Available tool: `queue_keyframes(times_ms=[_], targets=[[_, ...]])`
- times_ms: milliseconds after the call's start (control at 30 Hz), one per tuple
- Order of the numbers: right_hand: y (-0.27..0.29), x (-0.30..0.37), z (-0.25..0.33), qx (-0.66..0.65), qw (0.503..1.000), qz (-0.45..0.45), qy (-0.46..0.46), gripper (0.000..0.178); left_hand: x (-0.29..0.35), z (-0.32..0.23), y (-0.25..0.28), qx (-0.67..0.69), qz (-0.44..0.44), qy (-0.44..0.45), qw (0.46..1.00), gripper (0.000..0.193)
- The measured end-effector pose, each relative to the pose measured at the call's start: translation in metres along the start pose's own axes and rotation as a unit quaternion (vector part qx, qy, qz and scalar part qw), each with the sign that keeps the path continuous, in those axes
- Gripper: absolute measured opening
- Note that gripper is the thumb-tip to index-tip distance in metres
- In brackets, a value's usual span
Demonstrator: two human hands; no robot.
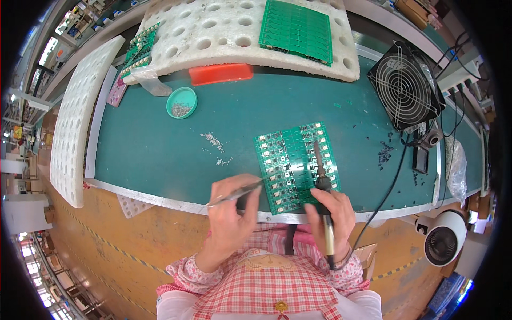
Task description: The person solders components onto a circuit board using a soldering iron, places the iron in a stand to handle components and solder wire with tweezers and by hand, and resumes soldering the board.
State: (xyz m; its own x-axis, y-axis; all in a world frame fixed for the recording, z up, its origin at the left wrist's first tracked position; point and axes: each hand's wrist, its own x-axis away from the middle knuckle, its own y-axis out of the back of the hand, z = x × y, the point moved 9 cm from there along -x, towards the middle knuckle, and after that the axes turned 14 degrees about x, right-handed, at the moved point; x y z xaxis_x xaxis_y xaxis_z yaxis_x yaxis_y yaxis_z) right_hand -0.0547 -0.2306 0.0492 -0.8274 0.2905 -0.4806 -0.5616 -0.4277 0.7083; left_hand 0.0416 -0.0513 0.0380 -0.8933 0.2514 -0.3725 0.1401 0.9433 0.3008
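A green circuit board panel (292, 176) with rows of small parts lies at the front of the green mat, near the table's edge. My right hand (337, 212) grips a soldering iron (322, 183) by its handle, its tip reaching over the panel's right-hand columns. Contact between tip and board cannot be made out. Pinched in my left hand (230, 216) are metal tweezers (237, 193), pointing at the panel's left edge. Tiny pale components (214, 141) lie scattered left of the panel. Beyond them, a round teal dish (194, 101) contains more small pieces.
A pitted white foam slab (224, 41) at the back bears a stack of green boards (296, 32). In front of it sits a red tray (221, 74). A caged fan (404, 85) stands at right, near black bits (385, 153) and the iron's cable (392, 188).
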Motion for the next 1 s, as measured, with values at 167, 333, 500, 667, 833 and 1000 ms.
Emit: queue_keyframes(times_ms=[167,333,500,667,833,1000], targets=[[-0.013,-0.004,0.011,0.13,0.991,0.029,0.025,0.057,-0.011,0.022,0.033,-0.082,-0.048,0.022,0.995,0.014],[-0.021,-0.011,0.011,0.114,0.993,0.037,0.005,0.056,-0.016,0.025,0.038,-0.123,-0.058,0.014,0.991,0.01],[-0.02,-0.009,0.007,0.093,0.995,0.034,0.004,0.056,-0.019,0.026,0.037,-0.103,-0.078,0.023,0.991,0.007],[-0.018,-0.008,0.01,0.076,0.996,0.02,0.03,0.053,-0.022,0.025,0.036,-0.118,-0.069,0.001,0.991,0.008],[-0.02,-0.008,0.007,0.06,0.998,0.025,0.027,0.053,-0.021,0.027,0.032,-0.149,-0.045,0.004,0.988,0.007],[-0.02,-0.007,0.006,0.051,0.998,0.025,0.021,0.052,-0.022,0.028,0.032,-0.144,-0.044,0.008,0.989,0.007]])
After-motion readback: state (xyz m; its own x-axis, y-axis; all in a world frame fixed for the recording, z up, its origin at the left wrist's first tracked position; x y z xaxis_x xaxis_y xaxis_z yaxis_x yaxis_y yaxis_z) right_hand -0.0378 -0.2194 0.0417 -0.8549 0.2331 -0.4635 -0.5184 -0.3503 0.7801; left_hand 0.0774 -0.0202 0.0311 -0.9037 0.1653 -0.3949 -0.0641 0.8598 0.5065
